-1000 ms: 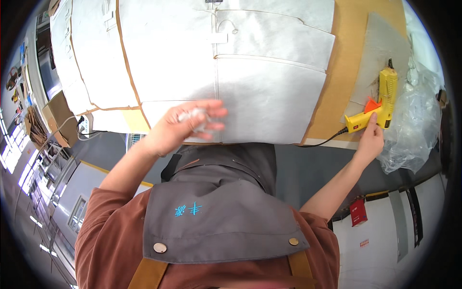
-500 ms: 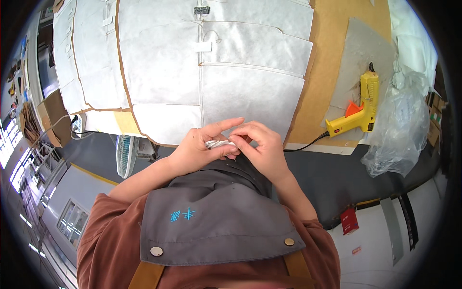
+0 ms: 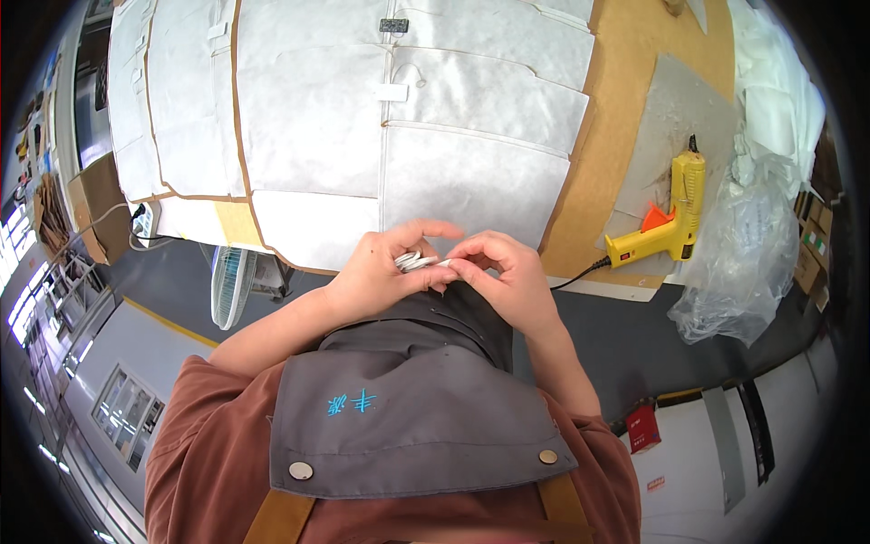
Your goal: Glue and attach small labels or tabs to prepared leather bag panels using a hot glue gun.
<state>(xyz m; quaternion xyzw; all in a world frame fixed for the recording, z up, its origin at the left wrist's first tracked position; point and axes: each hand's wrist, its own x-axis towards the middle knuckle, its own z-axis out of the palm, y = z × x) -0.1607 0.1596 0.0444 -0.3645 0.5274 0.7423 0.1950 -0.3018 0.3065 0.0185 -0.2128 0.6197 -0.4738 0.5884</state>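
My left hand [image 3: 390, 267] and my right hand [image 3: 507, 272] meet at the near edge of the workbench [image 3: 625, 154], above my grey apron [image 3: 408, 399]. Between the fingers of both hands is a small bundle of thin white strips [image 3: 415, 262]. The left hand cups the bundle; the right hand's fingertips pinch one strip at its end. Just beyond the hands lie large white fabric panels [image 3: 362, 127] spread flat on brown cardboard.
A yellow hot glue gun [image 3: 666, 222] lies on a grey mat [image 3: 671, 118] to the right, its black cord trailing toward me. A crumpled clear plastic bag [image 3: 739, 263] sits at the bench's right end. A fan [image 3: 231, 281] and cardboard box [image 3: 95, 208] stand left.
A second ago my right hand was at the glue gun on the right. It has let go and moved left to join my left hand on the white strips.
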